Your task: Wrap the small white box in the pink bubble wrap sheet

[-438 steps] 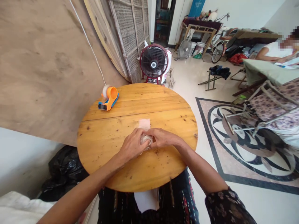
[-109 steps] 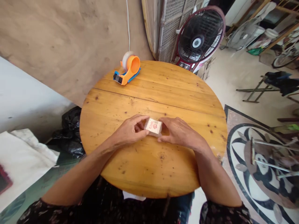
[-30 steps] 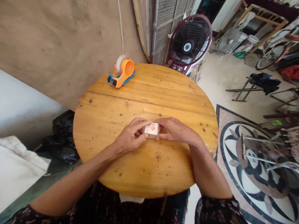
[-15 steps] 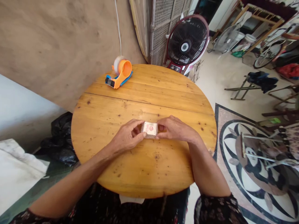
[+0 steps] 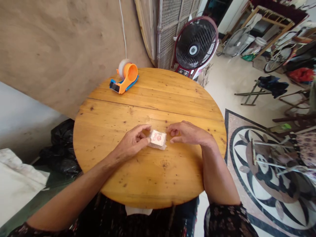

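A small white box with red print (image 5: 158, 138), wrapped in clear plastic, lies on the round wooden table (image 5: 158, 184). It sits slightly turned between my two hands. My left hand (image 5: 134, 141) is just beside its left end, thumb and forefinger apart; whether a fingertip still touches the wrap I cannot tell. On the other side, my right hand (image 5: 186, 132) is a short way from the box, with a gap between thumb and curled fingers. Neither hand grips anything.
An orange and blue tape dispenser (image 5: 125, 77) with a roll of tape stands at the table's far left edge. Behind the table is a large fan (image 5: 194, 49). Black plastic bags (image 5: 63, 148) lie at the left, and a folding stool (image 5: 261, 87) stands at the right.
Both hands have let go of the box and drawn apart, the right one moving a little to the right. The box now lies slightly turned, with its plastic wrap showing at the lower edge.
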Demonstrator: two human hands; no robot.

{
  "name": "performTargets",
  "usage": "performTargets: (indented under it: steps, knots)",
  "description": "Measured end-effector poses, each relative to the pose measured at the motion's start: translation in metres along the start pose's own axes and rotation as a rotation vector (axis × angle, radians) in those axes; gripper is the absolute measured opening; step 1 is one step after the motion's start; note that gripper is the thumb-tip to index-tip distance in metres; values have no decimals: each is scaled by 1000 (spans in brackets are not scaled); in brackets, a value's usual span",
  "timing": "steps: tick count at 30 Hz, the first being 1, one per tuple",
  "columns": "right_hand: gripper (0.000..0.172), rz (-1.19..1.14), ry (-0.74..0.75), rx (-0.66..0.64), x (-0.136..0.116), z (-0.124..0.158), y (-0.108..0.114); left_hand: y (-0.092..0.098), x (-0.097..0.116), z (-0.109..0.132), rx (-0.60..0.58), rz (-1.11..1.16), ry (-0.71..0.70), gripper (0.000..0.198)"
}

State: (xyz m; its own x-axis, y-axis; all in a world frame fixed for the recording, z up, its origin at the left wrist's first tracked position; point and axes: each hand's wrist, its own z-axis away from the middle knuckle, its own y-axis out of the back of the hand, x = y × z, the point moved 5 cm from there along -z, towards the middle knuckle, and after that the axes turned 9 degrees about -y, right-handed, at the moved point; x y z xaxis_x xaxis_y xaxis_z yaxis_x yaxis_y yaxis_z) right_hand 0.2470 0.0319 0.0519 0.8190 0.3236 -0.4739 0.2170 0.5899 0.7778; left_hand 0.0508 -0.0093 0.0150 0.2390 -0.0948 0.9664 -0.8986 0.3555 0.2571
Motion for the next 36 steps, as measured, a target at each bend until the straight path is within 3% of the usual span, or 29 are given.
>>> performTargets:
  steps: [6,12,18,21,24,26,29,36]
  knots:
    - [12,0,18,-88,-5,-2,-9,-3,-2,-1,-27,61,21,48]
    - [9,49,17,-7,-17,-8,-14,-8,-4,-1,-51,104,-29,43]
    - [10,-2,22,-109,-3,-3,-9,-6,-2,-1,-62,81,25,47]
    - [11,1,-96,50,15,-5,1,4,-3,-2,89,30,26,46]
    - [16,-25,-207,324,28,-13,8,17,-4,-2,300,-118,-62,37]
    - [16,-30,-274,505,34,-22,7,21,-4,-3,366,-236,-140,33]
    - [16,40,-354,684,38,-33,2,22,-5,-5,379,-410,-240,30]
    - [22,52,-385,821,43,-40,-5,16,-15,-12,325,-718,-320,32]
